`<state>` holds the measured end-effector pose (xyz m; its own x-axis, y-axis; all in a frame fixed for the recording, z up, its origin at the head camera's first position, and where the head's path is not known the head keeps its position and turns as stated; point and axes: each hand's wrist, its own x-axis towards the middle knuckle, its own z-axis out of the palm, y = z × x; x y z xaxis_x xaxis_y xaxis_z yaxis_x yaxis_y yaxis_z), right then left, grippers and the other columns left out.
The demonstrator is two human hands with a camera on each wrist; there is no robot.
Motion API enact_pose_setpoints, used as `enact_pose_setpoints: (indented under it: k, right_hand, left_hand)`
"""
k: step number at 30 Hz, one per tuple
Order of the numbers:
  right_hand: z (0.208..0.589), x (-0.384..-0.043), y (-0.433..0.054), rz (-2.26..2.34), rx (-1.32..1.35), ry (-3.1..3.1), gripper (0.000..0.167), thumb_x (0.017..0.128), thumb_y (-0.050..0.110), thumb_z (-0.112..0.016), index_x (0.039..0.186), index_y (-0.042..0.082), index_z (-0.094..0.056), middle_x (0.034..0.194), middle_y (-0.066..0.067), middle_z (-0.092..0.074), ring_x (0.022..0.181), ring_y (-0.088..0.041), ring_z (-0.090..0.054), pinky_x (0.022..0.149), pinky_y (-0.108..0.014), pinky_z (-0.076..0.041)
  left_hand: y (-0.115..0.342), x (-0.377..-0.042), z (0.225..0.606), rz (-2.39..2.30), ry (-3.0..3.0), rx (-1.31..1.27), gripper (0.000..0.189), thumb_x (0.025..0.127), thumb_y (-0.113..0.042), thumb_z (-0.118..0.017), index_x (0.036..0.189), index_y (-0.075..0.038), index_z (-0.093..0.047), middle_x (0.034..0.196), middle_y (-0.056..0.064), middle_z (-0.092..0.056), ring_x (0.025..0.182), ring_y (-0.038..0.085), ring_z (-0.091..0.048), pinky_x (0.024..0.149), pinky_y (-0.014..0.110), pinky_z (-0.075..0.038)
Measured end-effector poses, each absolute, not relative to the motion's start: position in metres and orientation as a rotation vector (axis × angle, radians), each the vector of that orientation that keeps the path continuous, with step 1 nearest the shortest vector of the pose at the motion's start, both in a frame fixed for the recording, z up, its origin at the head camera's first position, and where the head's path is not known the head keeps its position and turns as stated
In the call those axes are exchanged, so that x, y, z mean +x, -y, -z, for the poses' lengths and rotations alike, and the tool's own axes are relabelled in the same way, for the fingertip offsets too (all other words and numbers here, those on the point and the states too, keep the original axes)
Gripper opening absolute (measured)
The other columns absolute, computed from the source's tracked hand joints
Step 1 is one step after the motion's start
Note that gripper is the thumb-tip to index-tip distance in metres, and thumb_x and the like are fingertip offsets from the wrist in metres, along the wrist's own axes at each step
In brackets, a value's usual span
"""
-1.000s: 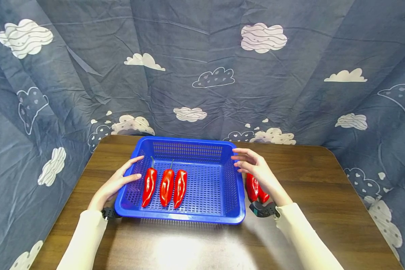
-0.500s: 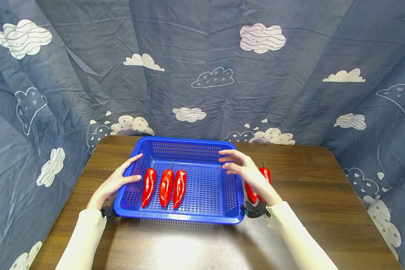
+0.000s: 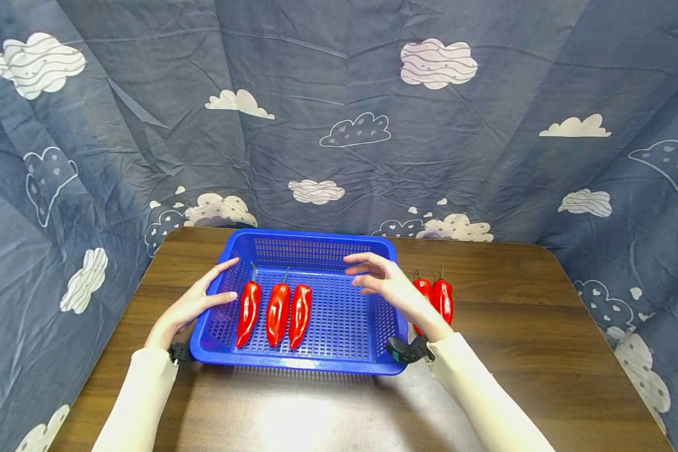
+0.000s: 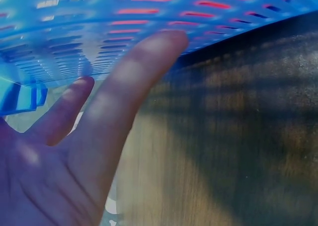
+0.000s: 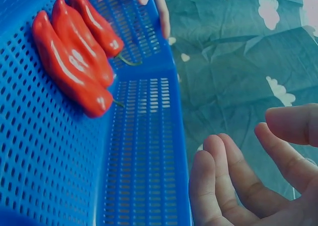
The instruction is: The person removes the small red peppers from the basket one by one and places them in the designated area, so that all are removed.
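A blue perforated basket (image 3: 400, 326) stands on the brown wooden table (image 3: 542, 339). Three red peppers (image 3: 274, 312) lie side by side in its left half, also seen in the right wrist view as red peppers (image 5: 74, 57). My left hand (image 3: 194, 301) rests with straight fingers against the basket's left wall (image 4: 99, 42). My right hand (image 3: 381, 282) hovers empty over the basket's right half, fingers relaxed (image 5: 233, 176). Two more red peppers (image 3: 436, 298) lie on the table just right of the basket.
A blue cloth with cloud prints (image 3: 339, 125) hangs behind and around the table. Bare wood shows to the right of the basket and in front of it.
My right hand has moved left, from beside the basket's right rim to over its inside. That uncovered the two peppers on the table. The left hand has stayed put.
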<state>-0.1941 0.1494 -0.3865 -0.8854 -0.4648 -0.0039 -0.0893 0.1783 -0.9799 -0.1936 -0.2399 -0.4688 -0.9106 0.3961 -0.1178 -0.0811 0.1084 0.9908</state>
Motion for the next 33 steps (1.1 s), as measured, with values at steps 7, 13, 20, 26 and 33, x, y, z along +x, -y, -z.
enact_pose_setpoints:
  k: [7,13,20,26,33]
  right_hand:
    - [0.393,-0.197,-0.135,1.748,-0.525,-2.116,0.042,0.092,0.002,-0.056,0.133,-0.002,-0.050,0.121,-0.024,-0.059,0.099,-0.026,-0.061,0.089,-0.054,-0.047]
    - [0.398,-0.198,-0.123,1.735,-0.498,-2.094,0.042,0.089,0.002,-0.059,0.131,-0.001,-0.052,0.117,-0.021,-0.061,0.095,-0.024,-0.062,0.089,-0.056,-0.046]
    - [0.404,-0.202,-0.111,1.693,-0.506,-2.105,0.043,0.088,0.002,-0.059,0.131,-0.002,-0.052,0.113,-0.021,-0.062,0.095,-0.026,-0.062,0.086,-0.054,-0.049]
    - [0.413,-0.208,-0.102,1.701,-0.472,-2.077,0.040,0.089,-0.001,-0.055,0.129,-0.004,-0.052,0.108,-0.020,-0.063,0.088,-0.018,-0.061,0.085,-0.053,-0.050]
    - [0.422,-0.210,-0.094,1.717,-0.437,-2.009,0.042,0.090,-0.002,-0.052,0.131,-0.008,-0.047,0.106,-0.019,-0.061,0.084,-0.013,-0.060,0.086,-0.054,-0.049]
  left_hand:
    - [0.240,-0.193,0.470,-1.868,-2.042,0.310,0.070,0.093,-0.006,-0.058,0.151,-0.016,-0.020,0.143,0.032,-0.028,0.120,0.052,-0.040,0.082,0.052,-0.051]
    - [0.239,-0.194,0.470,-1.853,-2.053,0.319,0.070,0.093,-0.006,-0.057,0.151,-0.015,-0.019,0.142,0.032,-0.028,0.121,0.051,-0.040,0.083,0.052,-0.051]
    - [0.239,-0.194,0.467,-1.859,-2.031,0.320,0.073,0.093,-0.005,-0.056,0.152,-0.016,-0.015,0.145,0.032,-0.023,0.123,0.052,-0.037,0.084,0.053,-0.050]
    - [0.239,-0.194,0.467,-1.851,-2.052,0.330,0.076,0.092,-0.004,-0.057,0.152,-0.016,-0.013,0.144,0.033,-0.023,0.123,0.052,-0.036,0.085,0.052,-0.050]
    - [0.238,-0.193,0.466,-1.853,-2.053,0.322,0.076,0.092,-0.004,-0.058,0.153,-0.016,-0.013,0.144,0.034,-0.024,0.122,0.053,-0.037,0.085,0.054,-0.049]
